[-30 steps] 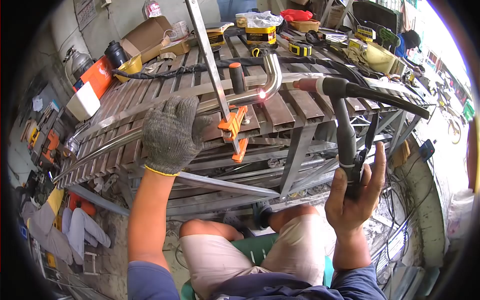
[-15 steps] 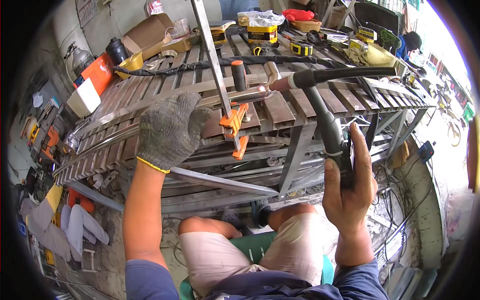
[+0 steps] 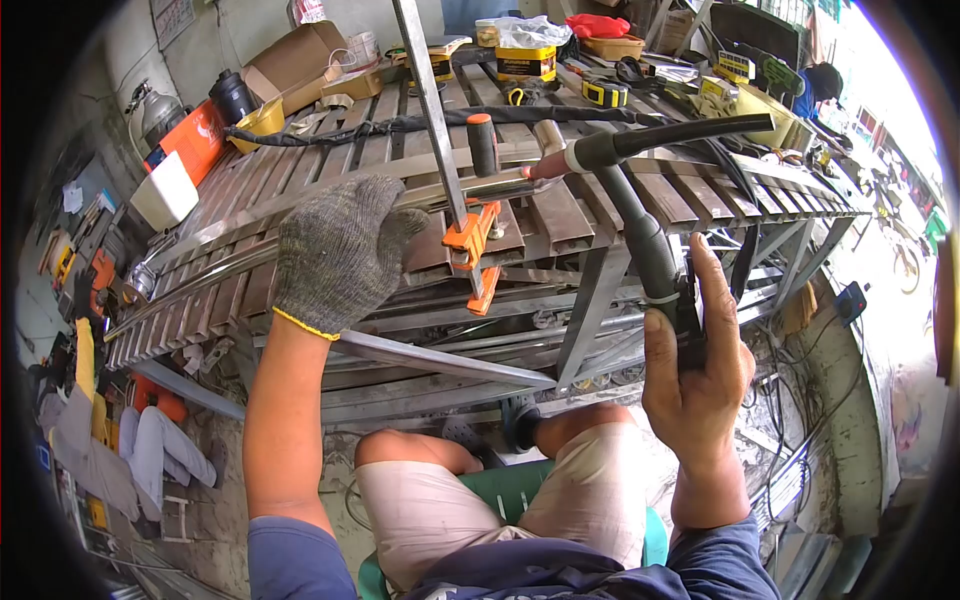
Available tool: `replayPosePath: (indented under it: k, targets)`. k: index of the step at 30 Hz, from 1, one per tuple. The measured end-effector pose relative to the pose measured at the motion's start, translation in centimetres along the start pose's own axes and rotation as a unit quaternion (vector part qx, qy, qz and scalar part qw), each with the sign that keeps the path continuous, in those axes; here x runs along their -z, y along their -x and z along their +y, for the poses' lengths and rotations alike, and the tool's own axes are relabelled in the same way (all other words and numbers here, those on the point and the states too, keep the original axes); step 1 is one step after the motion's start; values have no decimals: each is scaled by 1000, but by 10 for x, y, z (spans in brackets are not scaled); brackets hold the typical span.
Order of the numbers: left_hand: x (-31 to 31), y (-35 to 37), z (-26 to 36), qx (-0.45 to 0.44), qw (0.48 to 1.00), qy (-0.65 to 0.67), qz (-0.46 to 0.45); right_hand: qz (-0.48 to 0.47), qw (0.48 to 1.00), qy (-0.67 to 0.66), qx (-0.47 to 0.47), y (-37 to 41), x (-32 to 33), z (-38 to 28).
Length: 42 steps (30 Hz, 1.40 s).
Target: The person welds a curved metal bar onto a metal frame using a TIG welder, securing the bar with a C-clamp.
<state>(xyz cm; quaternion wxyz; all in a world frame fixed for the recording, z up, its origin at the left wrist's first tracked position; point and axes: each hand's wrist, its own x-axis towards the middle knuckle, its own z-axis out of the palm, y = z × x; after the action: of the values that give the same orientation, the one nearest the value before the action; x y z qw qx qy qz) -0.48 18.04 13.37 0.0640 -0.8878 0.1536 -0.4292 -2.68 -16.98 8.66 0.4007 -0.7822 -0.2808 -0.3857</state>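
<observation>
A grey knitted glove with a yellow cuff covers my left hand [image 3: 340,255], which is wrapped around a shiny metal tube [image 3: 200,282] lying along the slatted steel bench. My bare right hand [image 3: 705,375] grips a black welding torch [image 3: 645,235] by its handle, index finger and thumb extended along it. The torch's pinkish nozzle points left at the tube's right end, beside a short upright tube piece [image 3: 549,137]. An orange bar clamp [image 3: 472,240] stands at the bench edge between my hands. Behind the tube is an orange-topped cylindrical tool [image 3: 482,150].
The torch's black sleeved cable [image 3: 400,125] runs across the bench [image 3: 560,225]. At the back sit a yellow tub [image 3: 525,65], a tape measure [image 3: 605,94] and a cardboard box [image 3: 295,65]. Metal lengths fill the rack underneath. Loose cables lie on the floor at right.
The bright glow at the nozzle tip is gone. My right hand has shifted the torch slightly left, and its rear end has risen. My left hand stays almost in place on the tube.
</observation>
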Motion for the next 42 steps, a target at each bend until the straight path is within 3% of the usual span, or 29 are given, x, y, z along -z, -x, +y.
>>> replayPosePath:
  k: [12,15,21,24,36,40,42]
  targets:
    - [0,-1,2,3,1000,2,6,-2,1000,4,11,-1,0,-1]
    - [4,-1,4,21,999,7,-33,-1,1000,6,12,-1,0,-2]
    - [1,-3,3,-7,1000,4,17,-30,999,17,-5,1,3,-4]
    - [3,-5,6,34,998,46,9,-21,999,36,15,-1,2,-4]
    - [1,-1,1,0,1000,-10,-9,-15,1000,16,6,2,0,-4]
    - [2,-3,4,59,996,62,-29,-4,999,28,21,1,-1,-4]
    - [3,-1,3,23,999,8,-34,12,999,24,25,1,-3,-4]
